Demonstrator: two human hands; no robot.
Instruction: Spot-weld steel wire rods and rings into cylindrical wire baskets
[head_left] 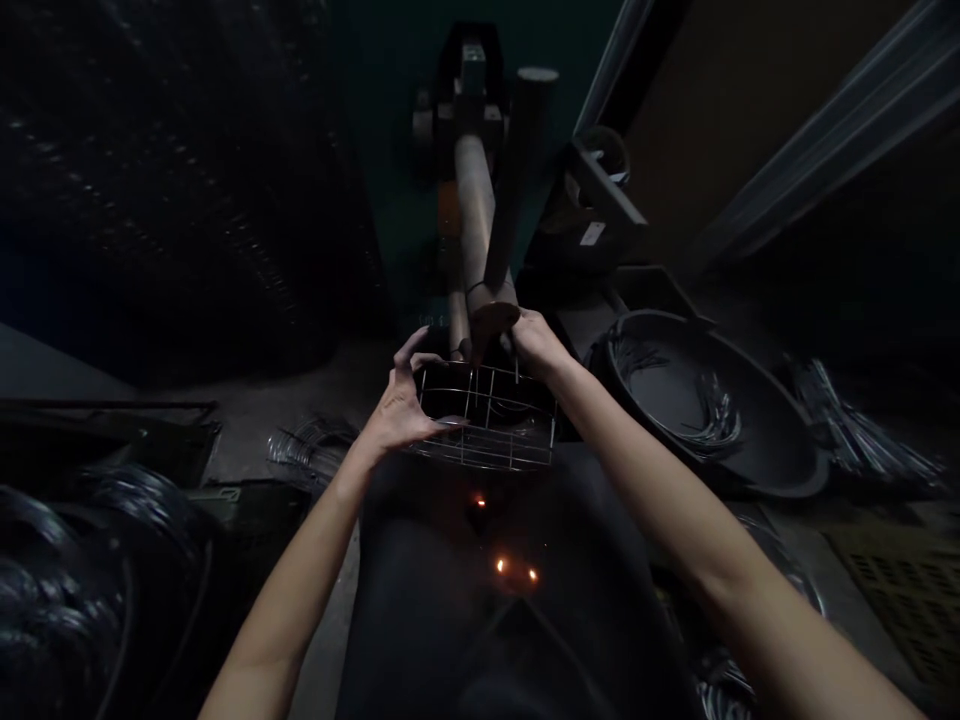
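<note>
A small wire-grid basket (491,420) sits under the tip of a spot-welding machine arm (480,240) in a dim workshop. My left hand (401,405) grips the basket's left side, thumb and fingers curled over its rim. My right hand (534,345) holds the far right corner of the basket, close to the round welding electrode (491,318). A few orange sparks (501,566) glow on the dark surface below the basket.
A large dark round pan (780,470) holding loose wire pieces stands to the right. Bundles of wire (862,430) lie further right, and wire coils (75,580) at the lower left. More bent wires (304,445) lie left of the basket.
</note>
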